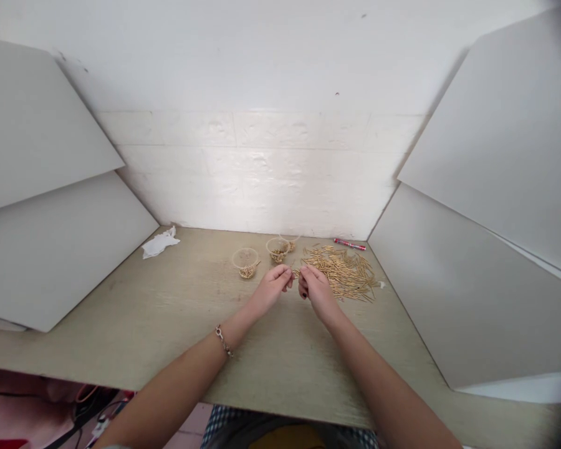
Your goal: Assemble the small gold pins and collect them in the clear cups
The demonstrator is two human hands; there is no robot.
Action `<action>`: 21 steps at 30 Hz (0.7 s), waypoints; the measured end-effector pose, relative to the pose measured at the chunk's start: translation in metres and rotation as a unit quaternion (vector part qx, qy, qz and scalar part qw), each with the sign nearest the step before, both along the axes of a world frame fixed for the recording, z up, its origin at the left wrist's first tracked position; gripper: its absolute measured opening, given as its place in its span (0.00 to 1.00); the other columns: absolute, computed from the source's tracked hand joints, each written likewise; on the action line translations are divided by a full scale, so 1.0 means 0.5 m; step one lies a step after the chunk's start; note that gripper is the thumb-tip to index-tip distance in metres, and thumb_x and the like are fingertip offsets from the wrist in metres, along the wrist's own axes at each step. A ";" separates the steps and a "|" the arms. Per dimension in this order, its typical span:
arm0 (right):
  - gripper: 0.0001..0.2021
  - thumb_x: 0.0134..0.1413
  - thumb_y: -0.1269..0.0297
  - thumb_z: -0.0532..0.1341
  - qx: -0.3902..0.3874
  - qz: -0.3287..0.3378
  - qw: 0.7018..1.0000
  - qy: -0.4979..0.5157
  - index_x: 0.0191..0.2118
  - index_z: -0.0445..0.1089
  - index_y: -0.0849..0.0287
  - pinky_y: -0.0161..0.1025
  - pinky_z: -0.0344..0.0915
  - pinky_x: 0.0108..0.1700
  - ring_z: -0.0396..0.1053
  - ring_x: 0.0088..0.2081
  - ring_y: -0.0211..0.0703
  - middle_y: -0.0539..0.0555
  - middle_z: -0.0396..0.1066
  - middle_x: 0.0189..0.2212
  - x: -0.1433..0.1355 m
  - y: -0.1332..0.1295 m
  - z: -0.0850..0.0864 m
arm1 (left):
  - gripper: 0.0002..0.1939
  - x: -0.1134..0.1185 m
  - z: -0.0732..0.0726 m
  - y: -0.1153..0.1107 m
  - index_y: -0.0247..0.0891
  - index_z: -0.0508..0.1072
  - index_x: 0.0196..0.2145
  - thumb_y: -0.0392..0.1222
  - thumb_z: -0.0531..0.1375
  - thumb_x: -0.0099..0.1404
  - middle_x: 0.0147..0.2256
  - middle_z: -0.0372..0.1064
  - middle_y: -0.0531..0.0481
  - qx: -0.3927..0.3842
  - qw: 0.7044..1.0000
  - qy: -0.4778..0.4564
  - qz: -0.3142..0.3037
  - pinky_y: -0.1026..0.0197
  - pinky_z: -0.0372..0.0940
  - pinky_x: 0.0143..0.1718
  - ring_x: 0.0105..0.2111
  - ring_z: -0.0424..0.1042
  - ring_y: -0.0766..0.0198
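My left hand (pixel 279 280) and my right hand (pixel 312 284) are close together over the table, a small gap between them. Fingers of both are pinched, and a thin gold piece seems to show between the fingertips; which hand grips it is too small to tell. Just right of my right hand lies a spread pile of thin gold sticks (pixel 348 274). Beyond my left hand stands a clear round cup (pixel 278 254) with small gold pieces, another cup partly behind it. A further clear cup (pixel 247 269) with gold pieces sits to the left.
A red pen (pixel 350 244) lies behind the pile, near the wall. Crumpled white tissue (pixel 160 242) rests at the back left of the table (pixel 177 324). Grey panels (pixel 65 249) flank the table on both sides.
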State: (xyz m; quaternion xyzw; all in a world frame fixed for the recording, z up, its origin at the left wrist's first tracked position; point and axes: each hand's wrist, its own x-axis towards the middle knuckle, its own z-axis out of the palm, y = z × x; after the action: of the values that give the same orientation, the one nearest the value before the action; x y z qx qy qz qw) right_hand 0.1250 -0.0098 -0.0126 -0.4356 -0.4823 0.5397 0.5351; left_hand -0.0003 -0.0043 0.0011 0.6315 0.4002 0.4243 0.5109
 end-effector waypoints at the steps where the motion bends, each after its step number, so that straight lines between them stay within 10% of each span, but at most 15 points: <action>1: 0.17 0.47 0.49 0.53 -0.001 0.005 1.000 0.010 0.21 0.51 0.56 0.31 0.48 0.17 0.47 0.15 0.31 0.42 0.46 0.13 -0.001 0.000 0.001 | 0.17 0.000 0.000 0.000 0.36 0.61 0.23 0.53 0.50 0.59 0.20 0.56 0.55 0.004 1.000 0.000 -0.004 0.65 0.53 0.25 0.22 0.55 0.69; 21: 0.17 0.44 0.48 0.55 -0.009 0.004 0.999 0.046 0.22 0.52 0.56 0.31 0.46 0.16 0.47 0.14 0.30 0.41 0.47 0.14 -0.010 -0.008 0.012 | 0.16 -0.001 0.006 -0.006 0.36 0.59 0.23 0.51 0.49 0.61 0.21 0.52 0.55 0.029 0.999 0.032 -0.020 0.64 0.51 0.27 0.24 0.54 0.68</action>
State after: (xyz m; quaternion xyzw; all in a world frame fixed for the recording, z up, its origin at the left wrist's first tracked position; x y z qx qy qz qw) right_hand 0.1201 -0.0140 -0.0068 -0.4130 -0.4540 0.5660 0.5503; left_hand -0.0009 -0.0073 0.0042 0.6670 0.3914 0.4048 0.4879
